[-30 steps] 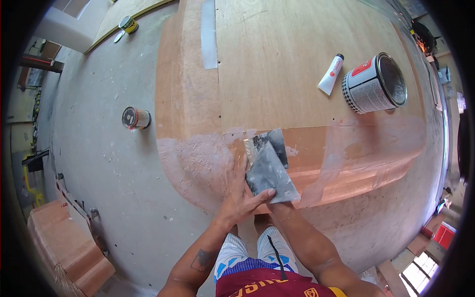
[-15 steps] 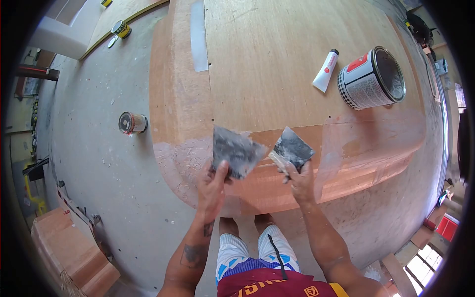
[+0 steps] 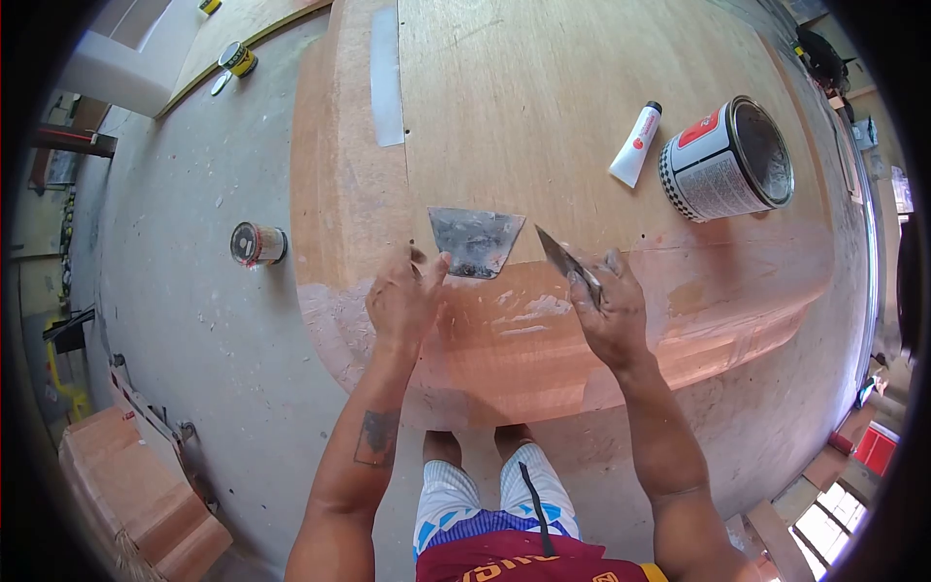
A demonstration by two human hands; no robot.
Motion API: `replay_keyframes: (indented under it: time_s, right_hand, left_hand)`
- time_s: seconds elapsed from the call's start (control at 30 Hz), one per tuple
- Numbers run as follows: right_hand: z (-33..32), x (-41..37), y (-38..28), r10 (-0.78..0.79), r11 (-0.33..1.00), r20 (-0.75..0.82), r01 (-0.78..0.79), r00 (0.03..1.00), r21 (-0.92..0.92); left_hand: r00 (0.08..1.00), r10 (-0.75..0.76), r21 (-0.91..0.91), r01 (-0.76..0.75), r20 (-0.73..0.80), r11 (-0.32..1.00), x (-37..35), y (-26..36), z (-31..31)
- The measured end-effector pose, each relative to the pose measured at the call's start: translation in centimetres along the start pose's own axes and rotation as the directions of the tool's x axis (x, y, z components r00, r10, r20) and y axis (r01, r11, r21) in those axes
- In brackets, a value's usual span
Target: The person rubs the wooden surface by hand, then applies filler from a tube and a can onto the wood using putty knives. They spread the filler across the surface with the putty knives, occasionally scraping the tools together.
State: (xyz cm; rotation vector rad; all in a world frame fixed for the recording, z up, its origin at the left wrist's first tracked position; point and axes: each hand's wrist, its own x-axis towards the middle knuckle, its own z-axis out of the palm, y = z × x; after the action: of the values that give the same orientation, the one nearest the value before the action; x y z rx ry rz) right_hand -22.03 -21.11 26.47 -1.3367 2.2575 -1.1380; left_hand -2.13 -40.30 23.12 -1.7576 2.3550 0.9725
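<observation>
Metal scraper (image 3: 475,240) juts above left hand (image 3: 402,301) grip, pinched; second blade (image 3: 562,260), seemingly edge-on, clenched in right hand (image 3: 613,310).

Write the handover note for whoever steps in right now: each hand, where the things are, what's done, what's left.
Left hand: shut on the wide scraper, its grey-smeared blade facing the camera, over the wood panel.
Right hand: shut on the second scraper, seen edge-on, apart from the first.
Things: the open can and the white tube sit on the panel, far right.
Done: pale paste smears cover patches of the panel's rounded near edge.
Left: bare wood shows between the smears, so that edge probably needs more spreading.
</observation>
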Motion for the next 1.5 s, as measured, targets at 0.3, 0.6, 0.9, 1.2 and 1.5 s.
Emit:
replay_keyframes:
  time_s: [0.3, 0.6, 0.9, 1.2, 1.5]
  right_hand:
    - [1.8, 2.0, 1.3, -0.164, 0.907, 0.307, 0.265, 0.938, -0.326]
    - [1.8, 2.8, 0.3, 0.186, 0.846, 0.303, 0.005, 0.935, -0.533]
    - [4.7, -7.3, -5.5, 0.161, 0.923, 0.461, 0.033, 0.873, -0.384]
    - [8.6, 0.2, -3.1, 0.018, 0.787, 0.269, 0.152, 0.963, -0.598]
    - [9.3, 1.0, -3.5, 0.002, 0.758, 0.284, 0.184, 0.959, -0.626]
  left_hand:
    - [0.679, 0.723, 0.305, -0.721, 0.127, 0.623, 5.3, -0.3, 1.6]
    - [0.756, 0.652, 0.226, -0.626, -0.055, 0.746, 6.5, -0.5, 1.9]
    - [0.744, 0.668, 0.212, -0.657, 0.024, 0.724, 7.0, -2.9, 1.2]
    - [0.777, 0.603, 0.240, -0.630, 0.182, 0.739, 7.8, -3.3, 2.3]
    - [0.768, 0.603, 0.241, -0.641, 0.215, 0.729, 8.1, -3.4, 2.2]
